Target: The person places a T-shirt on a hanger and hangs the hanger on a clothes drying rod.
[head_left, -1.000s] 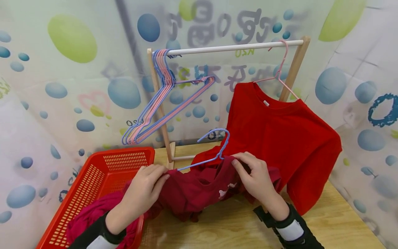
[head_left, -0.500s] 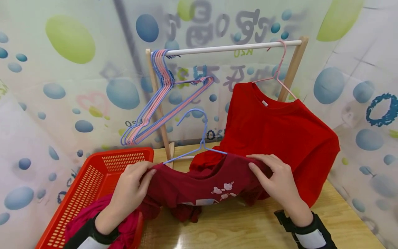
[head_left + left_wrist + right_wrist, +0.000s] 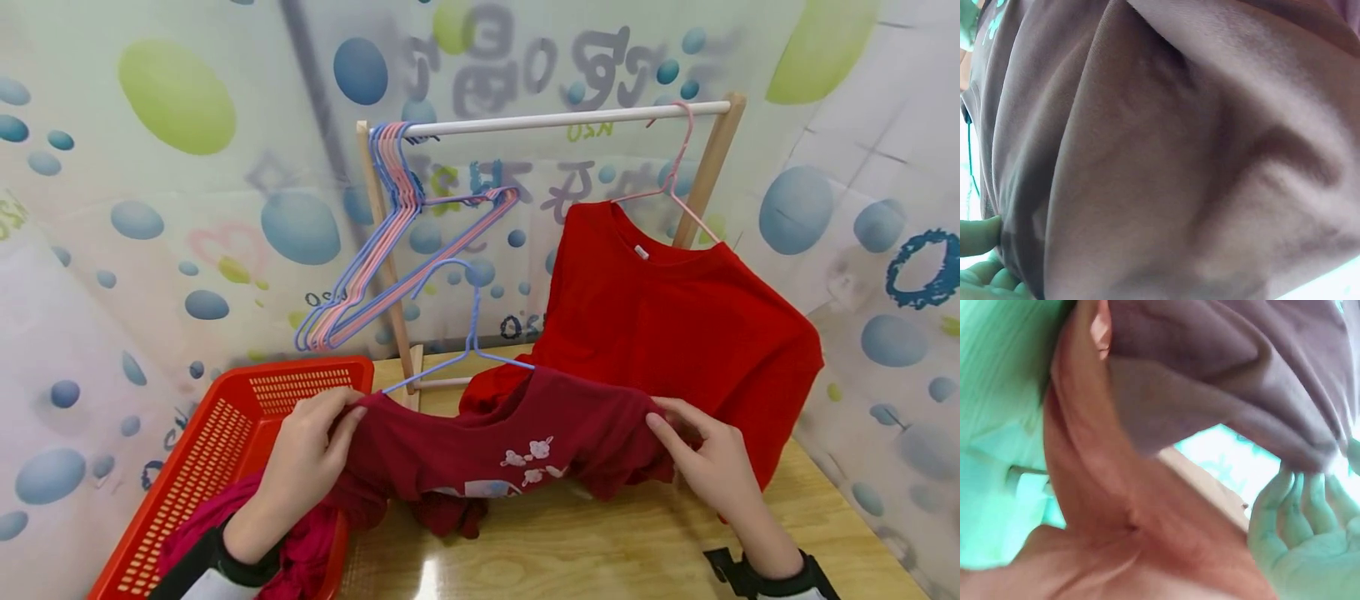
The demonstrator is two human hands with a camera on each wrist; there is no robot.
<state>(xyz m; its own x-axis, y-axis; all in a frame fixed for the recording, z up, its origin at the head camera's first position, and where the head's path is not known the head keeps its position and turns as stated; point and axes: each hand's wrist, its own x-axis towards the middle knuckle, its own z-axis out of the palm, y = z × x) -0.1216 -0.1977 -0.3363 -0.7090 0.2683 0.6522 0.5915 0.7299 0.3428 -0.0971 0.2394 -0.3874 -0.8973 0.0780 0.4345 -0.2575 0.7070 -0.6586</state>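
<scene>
A dark red shirt [image 3: 480, 450] with a pale printed picture on its chest is stretched between my two hands in the head view. Inside its neckline sits a blue hanger [image 3: 474, 329], hook pointing up. My left hand [image 3: 303, 458] pinches the shirt's left shoulder beside the hanger's end. At the other side my right hand [image 3: 712, 458] pinches the sleeve edge between thumb and fingers. The right wrist view has that hand's fingers [image 3: 1294, 500] at the cloth's edge. Folds of the shirt [image 3: 1147, 156] fill most of the left wrist view.
A wooden rack [image 3: 540, 123] carries several blue and pink hangers [image 3: 375, 250] on its left end. A bright red shirt [image 3: 682, 325] hangs on a pink hanger at its right. Left stands a red basket [image 3: 198, 450] with crimson cloth [image 3: 217, 517] inside. All is on a wooden table [image 3: 540, 550].
My right hand has moved right and slid out along the shirt, which is now spread wider with its print showing. The blue hanger has shifted left and higher. My left hand has moved slightly left.
</scene>
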